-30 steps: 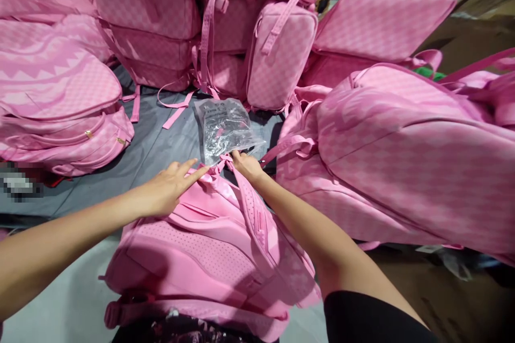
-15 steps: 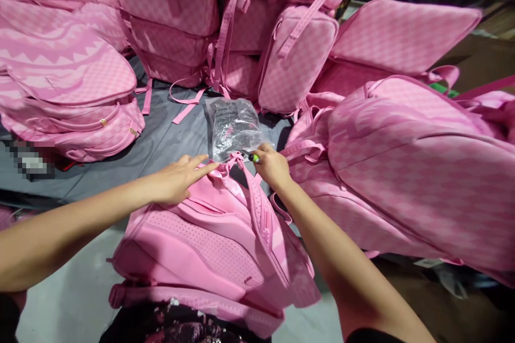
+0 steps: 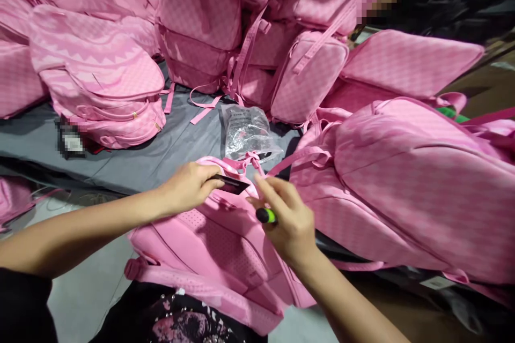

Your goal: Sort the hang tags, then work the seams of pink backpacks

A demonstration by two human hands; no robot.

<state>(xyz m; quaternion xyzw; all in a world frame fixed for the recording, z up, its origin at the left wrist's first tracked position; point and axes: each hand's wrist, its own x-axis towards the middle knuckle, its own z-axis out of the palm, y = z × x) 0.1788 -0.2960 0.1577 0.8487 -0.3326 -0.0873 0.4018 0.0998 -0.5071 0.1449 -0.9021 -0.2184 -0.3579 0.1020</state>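
A pink backpack leans over my lap, its perforated back panel and straps facing up. My left hand pinches a small dark card-like tag above the top of this backpack. Close to the tag's right end is my right hand, its fingers curled around a black and bright-green tool handle; the rest of that tool is hidden in the palm. Just beyond the backpack's top loop, a clear plastic bag with small contents lies on the grey table cover.
Pink checkered backpacks are stacked at the back of the grey-covered table. Another backpack with a zigzag pattern sits at left, and a large one fills the right side. A loose strap lies on the cover.
My left hand, formerly flat on the backpack's top, now holds the dark tag up. My right hand has drawn back toward me from the top loop with the tool. The view has shifted left.
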